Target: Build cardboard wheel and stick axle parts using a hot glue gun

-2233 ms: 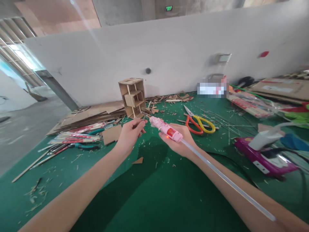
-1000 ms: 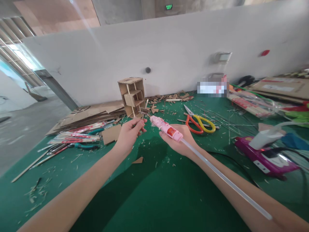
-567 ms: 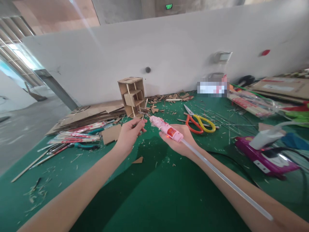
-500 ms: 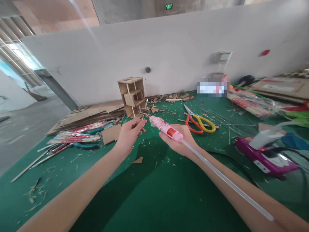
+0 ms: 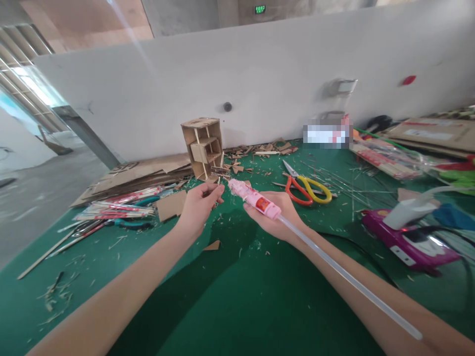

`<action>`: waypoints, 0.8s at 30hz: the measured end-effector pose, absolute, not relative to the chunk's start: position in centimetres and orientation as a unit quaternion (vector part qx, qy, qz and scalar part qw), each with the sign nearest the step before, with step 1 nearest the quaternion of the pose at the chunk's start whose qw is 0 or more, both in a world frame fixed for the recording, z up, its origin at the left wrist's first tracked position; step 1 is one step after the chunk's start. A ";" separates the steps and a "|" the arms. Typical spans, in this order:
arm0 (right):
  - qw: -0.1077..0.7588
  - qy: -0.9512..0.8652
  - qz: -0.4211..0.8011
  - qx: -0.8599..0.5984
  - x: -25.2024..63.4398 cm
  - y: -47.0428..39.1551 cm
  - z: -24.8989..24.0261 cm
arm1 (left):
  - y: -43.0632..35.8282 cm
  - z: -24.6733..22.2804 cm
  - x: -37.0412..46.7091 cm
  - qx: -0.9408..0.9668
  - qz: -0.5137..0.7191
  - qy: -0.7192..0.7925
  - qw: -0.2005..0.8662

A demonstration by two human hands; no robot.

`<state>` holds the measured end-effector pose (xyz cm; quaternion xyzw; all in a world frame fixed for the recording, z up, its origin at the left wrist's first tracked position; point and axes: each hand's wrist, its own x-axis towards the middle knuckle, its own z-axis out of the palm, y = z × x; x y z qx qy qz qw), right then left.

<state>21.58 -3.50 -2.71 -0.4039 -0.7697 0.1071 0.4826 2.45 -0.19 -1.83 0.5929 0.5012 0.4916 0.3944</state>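
Note:
My right hand (image 5: pixel 279 216) is wrapped round a pink hot glue gun (image 5: pixel 256 199). A long translucent glue stick (image 5: pixel 345 274) runs out of its back end over my forearm. The gun's front points toward my left hand (image 5: pixel 200 205), with a small gap between them. My left thumb and fingers pinch a thin wooden stick (image 5: pixel 218 181), mostly hidden by the fingers. Just beyond the hands a small cardboard shelf (image 5: pixel 200 148) with open compartments and stick supports stands upright on the green table (image 5: pixel 237 306).
Scissors (image 5: pixel 306 185) with red and yellow handles lie right of the gun. A purple power strip (image 5: pixel 408 240) sits at the right. Pliers (image 5: pixel 129 224), bundled sticks (image 5: pixel 115 210) and cardboard sheets (image 5: pixel 148 175) lie at the left. Cardboard scraps (image 5: pixel 260 150) litter the back by the white partition (image 5: pixel 260 74).
The glue gun's front end has shifted very slightly left, toward my left hand. My left hand has barely moved and keeps its pinch.

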 end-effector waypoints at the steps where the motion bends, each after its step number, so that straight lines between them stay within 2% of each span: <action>1: 0.483 -0.770 0.106 -0.403 21.6 -3.5 -2.7 | -0.2 -1.8 2.5 0.592 0.493 0.501 0.394; 24: 0.479 -0.772 0.106 -0.404 21.5 -3.4 -2.8 | -0.1 -1.9 2.4 0.570 0.507 0.485 0.427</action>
